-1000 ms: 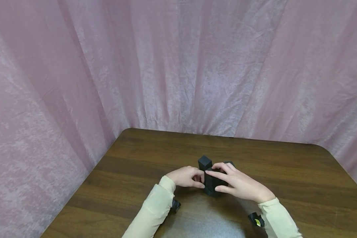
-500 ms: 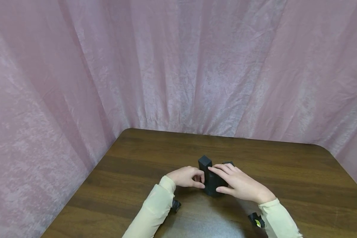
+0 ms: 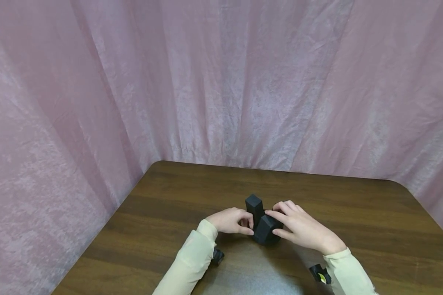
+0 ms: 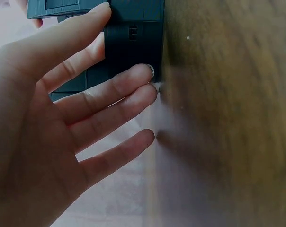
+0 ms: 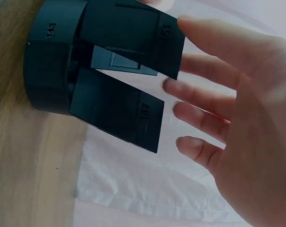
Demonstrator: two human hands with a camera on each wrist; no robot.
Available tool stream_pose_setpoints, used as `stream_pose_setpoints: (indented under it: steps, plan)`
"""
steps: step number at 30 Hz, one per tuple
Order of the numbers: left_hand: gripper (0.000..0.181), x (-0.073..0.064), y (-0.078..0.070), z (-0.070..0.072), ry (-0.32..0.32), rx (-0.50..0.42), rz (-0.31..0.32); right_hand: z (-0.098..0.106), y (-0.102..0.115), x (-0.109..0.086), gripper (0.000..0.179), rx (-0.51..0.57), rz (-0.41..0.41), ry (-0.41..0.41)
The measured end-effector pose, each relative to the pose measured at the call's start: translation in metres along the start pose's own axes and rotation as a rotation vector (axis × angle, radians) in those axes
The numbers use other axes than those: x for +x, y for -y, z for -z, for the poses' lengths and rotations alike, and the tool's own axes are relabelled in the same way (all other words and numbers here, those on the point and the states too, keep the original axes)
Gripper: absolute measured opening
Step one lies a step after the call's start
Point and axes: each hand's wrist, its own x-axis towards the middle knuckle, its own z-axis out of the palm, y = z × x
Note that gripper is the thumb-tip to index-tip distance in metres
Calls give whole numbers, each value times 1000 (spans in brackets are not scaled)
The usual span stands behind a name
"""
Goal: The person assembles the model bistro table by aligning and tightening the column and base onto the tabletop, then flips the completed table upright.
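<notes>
A round black base (image 5: 48,61) with raised digits on its side stands on the table and bears several slanted black blocks. One square-ended block (image 3: 254,205) rises at the back left in the head view. My left hand (image 3: 230,220) holds the base's left side between thumb and fingers; its lower fingertips (image 4: 145,71) reach down close to the tabletop. From the right, my right hand (image 3: 304,229) pinches the end of a tilted block (image 5: 133,33), thumb on the near corner and index finger partly hidden behind. Another block (image 5: 117,111), marked with digits, leans out below, apart from the fingers.
The brown wooden table (image 3: 192,184) extends around the hands to a rounded far edge. A pink curtain (image 3: 221,82) hangs behind and at the left. Small dark devices sit at both wrists, the right one (image 3: 320,273) with a yellow spot.
My right hand has shifted slightly right, and the block by its fingers now tilts, showing a faceted face toward the camera. My left hand stays where it was.
</notes>
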Motion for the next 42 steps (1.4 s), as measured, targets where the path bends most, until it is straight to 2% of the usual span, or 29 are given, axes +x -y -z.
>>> stream_pose_setpoints:
  steps: [7, 12, 17, 25, 32, 36, 42]
  plan:
    - [12, -2, 0, -1, 3, -4, 4, 1, 0, 0, 42, -22, 26, -14]
    - [12, -2, 0, -1, -1, 1, 10, 5, 1, -1, 42, -27, 9, 50]
    - [12, -2, 0, -1, 0, 6, 10, 7, 3, -2, 49, -28, 6, 115]
    - [12, -1, -2, 0, 1, 10, 14, 9, 5, -2, 54, 55, 14, 181]
    - [12, -2, -3, 1, 0, -10, 25, 7, 6, 0, 42, 90, 27, 166]
    - [13, -1, -1, 0, -3, -10, 27, 6, 6, 1, 42, 89, 39, 148]
    - [12, 0, -1, -1, -6, -19, 19, 0, 3, 2, 52, 43, 120, 2]
